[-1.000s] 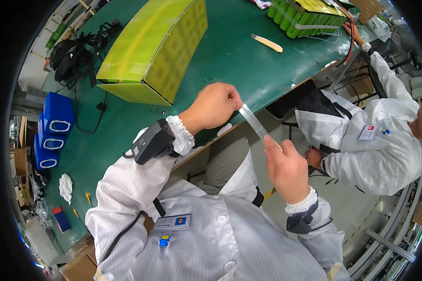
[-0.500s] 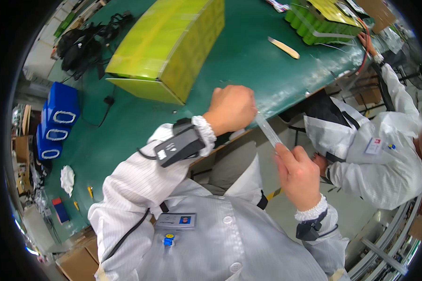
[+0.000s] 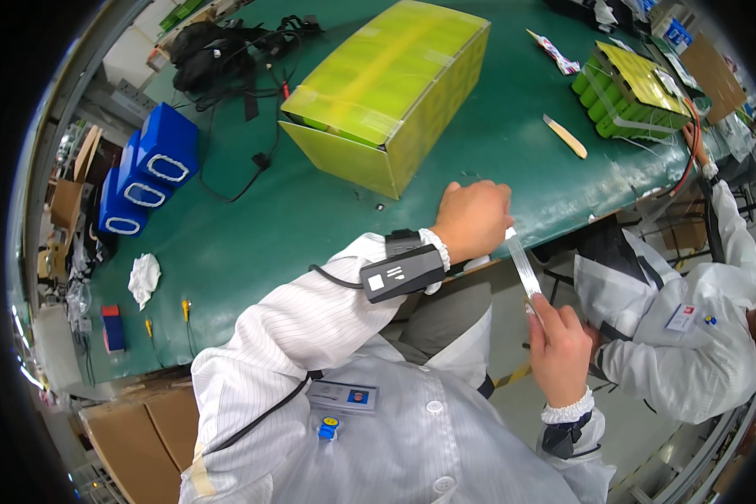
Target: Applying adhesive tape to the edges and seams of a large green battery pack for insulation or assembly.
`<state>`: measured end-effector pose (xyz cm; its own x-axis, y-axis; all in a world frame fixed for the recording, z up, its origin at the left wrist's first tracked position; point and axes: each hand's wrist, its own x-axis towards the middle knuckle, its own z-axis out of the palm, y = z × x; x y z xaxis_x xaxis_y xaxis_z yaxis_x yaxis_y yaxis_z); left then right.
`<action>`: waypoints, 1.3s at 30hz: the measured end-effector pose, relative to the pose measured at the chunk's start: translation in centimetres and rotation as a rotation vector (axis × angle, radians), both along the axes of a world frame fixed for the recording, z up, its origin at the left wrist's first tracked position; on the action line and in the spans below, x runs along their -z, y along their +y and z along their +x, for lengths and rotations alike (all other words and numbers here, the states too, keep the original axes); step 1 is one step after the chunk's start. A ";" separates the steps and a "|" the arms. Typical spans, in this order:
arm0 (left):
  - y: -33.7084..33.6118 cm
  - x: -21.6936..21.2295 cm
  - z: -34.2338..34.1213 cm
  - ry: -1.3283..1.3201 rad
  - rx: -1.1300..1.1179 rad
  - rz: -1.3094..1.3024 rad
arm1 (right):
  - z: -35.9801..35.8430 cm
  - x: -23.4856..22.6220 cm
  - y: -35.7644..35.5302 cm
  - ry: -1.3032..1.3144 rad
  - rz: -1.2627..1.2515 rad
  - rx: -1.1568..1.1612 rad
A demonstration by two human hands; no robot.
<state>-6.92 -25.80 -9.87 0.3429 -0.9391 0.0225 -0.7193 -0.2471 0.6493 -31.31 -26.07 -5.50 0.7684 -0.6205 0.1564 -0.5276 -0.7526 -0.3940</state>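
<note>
A short strip of clear tape (image 3: 524, 267) is stretched between my two hands over the table's near edge. Its upper end is pinched in my closed left hand (image 3: 475, 220). Lower and to the right, my right hand (image 3: 559, 346) grips the other end between thumb and fingers. Beyond my left hand, a large yellow-green block-shaped pack (image 3: 386, 88) rests on the green table (image 3: 252, 244). Tape runs along the pack's top, and green shapes show faintly through its covering.
Blue wrapped packs (image 3: 147, 172), black cables (image 3: 218, 63) and a crumpled white wad (image 3: 144, 280) lie on the left. A knife with a pale handle (image 3: 565, 137) and a green cell pack (image 3: 634, 97) lie right. A co-worker (image 3: 680, 336) sits close on my right.
The view has shifted, so the table things appear farther right. The tape stays held between both hands, and my right hand has turned somewhat, with the strip now steeper.
</note>
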 end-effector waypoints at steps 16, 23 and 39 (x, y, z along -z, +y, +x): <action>6.5 2.8 -14.1 1.341 -0.047 0.046 | -2.4 0.8 1.3 -0.229 0.112 0.074; 6.2 2.3 -16.0 1.717 -0.151 -0.146 | -2.9 0.4 2.2 -0.207 0.250 0.183; 7.6 2.3 -14.9 1.663 -0.250 0.048 | -2.5 -1.9 -6.9 -0.246 0.060 -0.119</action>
